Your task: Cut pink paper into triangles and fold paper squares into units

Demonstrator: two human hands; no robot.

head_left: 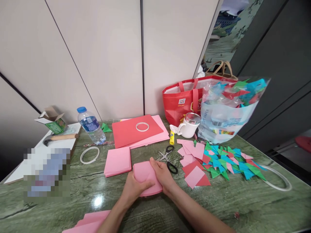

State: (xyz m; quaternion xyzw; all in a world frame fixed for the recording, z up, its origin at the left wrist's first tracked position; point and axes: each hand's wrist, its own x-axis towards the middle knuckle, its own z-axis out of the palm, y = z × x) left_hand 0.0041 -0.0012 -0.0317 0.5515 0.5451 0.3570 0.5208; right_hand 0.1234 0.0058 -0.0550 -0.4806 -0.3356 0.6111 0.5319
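A stack of pink paper squares (143,171) is held between both my hands above the table. My left hand (136,186) grips its left side, with the thumb across the top sheet. Along the right edge, my right hand (161,173) is closed on the same stack, thumb at the far corner. Another pink paper stack (118,160) lies just left of the held one. Black-handled scissors (167,158) rest to the right, blades partly apart and pointing left. More pink sheets (89,221) lie near the front edge, partly covered by my left forearm.
Cut pink and red pieces (194,165) and folded coloured paper triangles (228,161) spread over the right side. Behind stand a water bottle (91,126), a white mug (189,127), a glue stick (172,137), a red bag (175,100) and a full plastic bag (218,118).
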